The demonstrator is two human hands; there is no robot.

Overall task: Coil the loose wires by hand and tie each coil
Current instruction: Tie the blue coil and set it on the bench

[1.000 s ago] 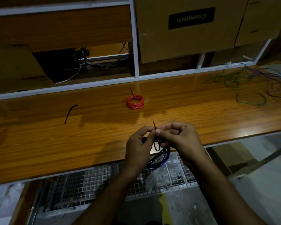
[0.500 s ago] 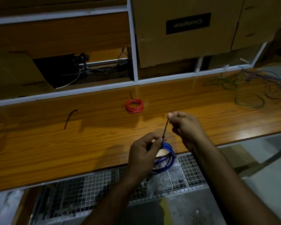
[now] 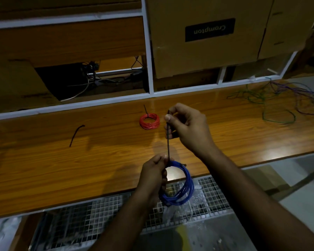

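Observation:
A blue wire coil hangs over the near edge of the wooden bench. My left hand grips the coil at its top left. A black tie runs straight up from the coil's top. My right hand pinches the tie's upper end between thumb and fingers and holds it taut. A red coil, bound with its own black tie, lies flat on the bench behind my hands.
A loose black tie lies on the bench at the left. Tangled green wire and purple wire sprawl at the far right. Cardboard boxes fill the white shelf frame behind. A wire mesh rack sits below the bench edge.
My right hand has drawn the black tie upward and away from the coil, so more of the tie is out. The left hand keeps hold of the blue coil.

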